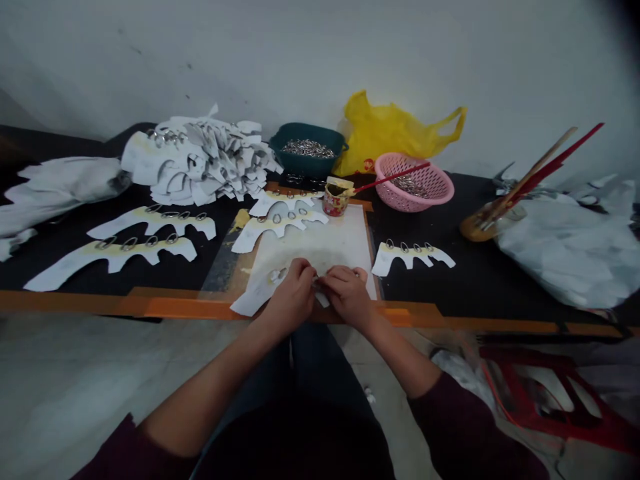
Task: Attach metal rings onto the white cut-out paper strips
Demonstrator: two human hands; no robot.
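The left hand (293,297) and right hand (347,297) meet at the near edge of a white board (340,233), grips clamped together on a white scalloped cut-out (257,293), its long axis slanting from near left to far right, a metal ring (277,274) on top; another ringed cut-out (270,230) lies beyond

I have my left fingers (300,277) and right fingers (343,280) pinching a white cutout (255,293) on a board (345,233), with a pot (335,200) beyond the fingers.
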